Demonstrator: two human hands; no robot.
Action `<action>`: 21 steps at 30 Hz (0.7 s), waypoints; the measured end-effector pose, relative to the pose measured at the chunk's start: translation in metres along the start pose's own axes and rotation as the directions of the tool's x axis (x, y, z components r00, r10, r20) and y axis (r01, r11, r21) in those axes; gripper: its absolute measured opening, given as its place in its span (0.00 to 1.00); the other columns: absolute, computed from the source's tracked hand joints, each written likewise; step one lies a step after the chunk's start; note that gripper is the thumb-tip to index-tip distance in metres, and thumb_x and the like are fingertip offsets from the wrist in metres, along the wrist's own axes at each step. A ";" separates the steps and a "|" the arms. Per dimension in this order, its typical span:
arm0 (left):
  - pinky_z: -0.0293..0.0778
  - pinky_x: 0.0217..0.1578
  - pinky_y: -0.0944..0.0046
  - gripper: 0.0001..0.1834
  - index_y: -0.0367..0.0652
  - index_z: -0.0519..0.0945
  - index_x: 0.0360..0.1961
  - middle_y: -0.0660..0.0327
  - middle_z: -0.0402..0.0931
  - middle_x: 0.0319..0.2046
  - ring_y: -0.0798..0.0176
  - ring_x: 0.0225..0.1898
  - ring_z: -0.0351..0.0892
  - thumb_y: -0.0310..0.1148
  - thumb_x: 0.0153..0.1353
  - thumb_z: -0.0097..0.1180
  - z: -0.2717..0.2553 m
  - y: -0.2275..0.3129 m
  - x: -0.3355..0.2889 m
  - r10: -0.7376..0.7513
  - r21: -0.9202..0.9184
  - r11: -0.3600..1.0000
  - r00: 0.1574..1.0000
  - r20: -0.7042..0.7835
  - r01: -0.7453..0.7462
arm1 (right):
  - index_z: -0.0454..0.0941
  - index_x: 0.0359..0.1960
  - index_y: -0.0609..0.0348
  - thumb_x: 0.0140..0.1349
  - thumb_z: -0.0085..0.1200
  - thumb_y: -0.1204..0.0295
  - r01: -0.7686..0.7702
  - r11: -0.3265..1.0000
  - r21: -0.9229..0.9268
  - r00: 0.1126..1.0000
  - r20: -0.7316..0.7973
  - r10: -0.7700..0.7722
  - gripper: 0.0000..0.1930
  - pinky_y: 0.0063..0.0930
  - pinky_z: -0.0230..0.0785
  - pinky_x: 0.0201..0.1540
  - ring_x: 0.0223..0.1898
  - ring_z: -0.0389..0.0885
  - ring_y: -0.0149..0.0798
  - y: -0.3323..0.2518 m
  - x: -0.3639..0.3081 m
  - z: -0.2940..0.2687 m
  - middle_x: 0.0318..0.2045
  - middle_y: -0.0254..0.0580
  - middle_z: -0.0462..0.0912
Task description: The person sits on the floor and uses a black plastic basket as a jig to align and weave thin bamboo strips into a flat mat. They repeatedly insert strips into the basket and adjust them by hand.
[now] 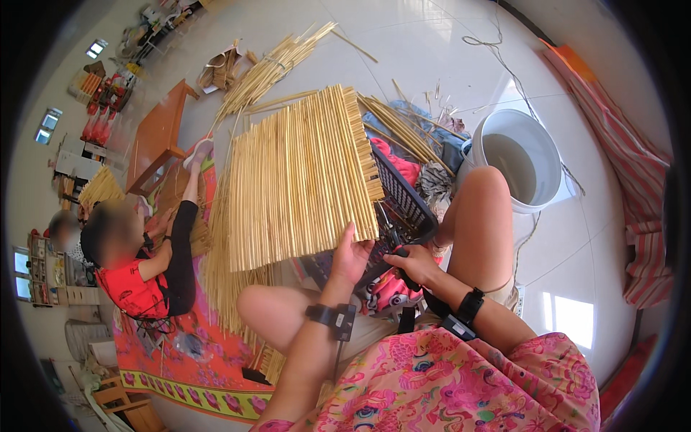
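Observation:
My left hand (351, 258) grips the near right corner of a mat of pale yellow reed stalks (299, 180), the thumb lying over its edge. The stalks run side by side, and their cut ends step unevenly along the right side. My right hand (417, 265) is closed around black-handled pruning shears (394, 241), just right of that corner. The shears' blades point up beside the mat's edge and are partly hard to make out. Under the mat and both hands is a dark plastic basket (407, 191), its left part hidden by the mat.
White buckets (520, 162) stand to the right of my knee. Reed bundles (277, 68) and loose stalks (410, 133) lie beyond the mat. At left a person in a red shirt (140, 284) sits on a red floral floor mat (209, 360), near a wooden table (160, 133).

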State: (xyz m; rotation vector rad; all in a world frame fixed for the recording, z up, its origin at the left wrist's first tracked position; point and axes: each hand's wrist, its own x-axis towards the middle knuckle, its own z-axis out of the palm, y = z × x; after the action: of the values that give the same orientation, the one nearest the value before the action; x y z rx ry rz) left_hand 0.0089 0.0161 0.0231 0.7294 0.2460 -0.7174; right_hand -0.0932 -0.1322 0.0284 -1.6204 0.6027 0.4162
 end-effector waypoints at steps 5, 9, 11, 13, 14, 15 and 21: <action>0.77 0.34 0.69 0.16 0.42 0.71 0.47 0.62 0.77 0.38 0.68 0.37 0.77 0.42 0.64 0.49 -0.003 0.000 0.000 -0.006 0.008 1.000 1.000 -0.016 0.006 | 0.78 0.24 0.65 0.51 0.59 0.53 -0.013 1.000 0.000 1.000 0.003 0.013 0.22 0.26 0.69 0.26 0.20 0.79 0.33 -0.006 -0.005 0.002 0.18 0.41 0.80; 0.77 0.34 0.70 0.16 0.43 0.71 0.47 0.63 0.76 0.38 0.69 0.36 0.77 0.42 0.64 0.49 0.000 -0.001 -0.001 -0.009 0.015 1.000 1.000 -0.010 0.009 | 0.78 0.25 0.65 0.51 0.59 0.54 -0.014 0.999 0.048 1.000 0.007 0.014 0.22 0.26 0.69 0.24 0.19 0.78 0.32 -0.003 -0.003 0.004 0.18 0.41 0.80; 0.77 0.34 0.70 0.16 0.43 0.71 0.47 0.63 0.76 0.38 0.69 0.36 0.77 0.42 0.64 0.49 -0.001 -0.002 0.000 -0.013 0.018 1.000 1.000 -0.017 0.013 | 0.78 0.26 0.66 0.50 0.59 0.53 -0.029 0.999 0.021 1.000 0.006 0.029 0.22 0.27 0.69 0.26 0.21 0.79 0.34 -0.005 -0.003 0.003 0.19 0.43 0.80; 0.77 0.34 0.70 0.16 0.43 0.71 0.47 0.63 0.76 0.38 0.69 0.36 0.77 0.42 0.64 0.49 -0.001 -0.001 0.000 -0.012 0.025 1.000 0.999 -0.030 0.013 | 0.78 0.27 0.66 0.50 0.59 0.53 -0.049 0.998 -0.048 0.999 0.000 0.049 0.23 0.30 0.71 0.29 0.23 0.81 0.38 -0.010 -0.005 0.001 0.20 0.46 0.80; 0.77 0.34 0.70 0.16 0.43 0.71 0.47 0.63 0.76 0.38 0.69 0.36 0.77 0.42 0.64 0.49 -0.001 -0.001 0.000 -0.014 0.024 1.000 1.000 -0.024 0.014 | 0.78 0.27 0.67 0.49 0.59 0.53 -0.024 0.992 -0.127 0.999 -0.030 0.021 0.24 0.32 0.71 0.31 0.25 0.81 0.41 -0.011 -0.005 -0.001 0.21 0.48 0.80; 0.77 0.34 0.70 0.16 0.43 0.71 0.47 0.63 0.76 0.38 0.69 0.36 0.77 0.42 0.64 0.49 -0.002 -0.001 0.000 -0.016 0.023 1.000 1.000 -0.017 0.016 | 0.78 0.28 0.67 0.48 0.59 0.52 -0.003 0.979 -0.205 0.998 -0.058 -0.009 0.24 0.34 0.71 0.33 0.27 0.81 0.45 -0.012 -0.005 -0.002 0.22 0.51 0.80; 0.77 0.35 0.70 0.16 0.43 0.71 0.47 0.63 0.76 0.38 0.70 0.36 0.76 0.42 0.64 0.49 -0.003 -0.003 0.001 -0.016 0.025 1.000 1.000 -0.001 0.016 | 0.78 0.30 0.68 0.47 0.59 0.52 0.025 0.939 -0.343 0.981 -0.170 -0.088 0.25 0.40 0.71 0.39 0.33 0.80 0.54 -0.013 -0.007 -0.004 0.27 0.58 0.80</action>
State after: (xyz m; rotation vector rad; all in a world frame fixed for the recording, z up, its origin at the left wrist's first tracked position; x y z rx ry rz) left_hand 0.0077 0.0162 0.0194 0.7527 0.2444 -0.7365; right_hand -0.0912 -0.1338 0.0437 -2.0197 0.6454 0.3427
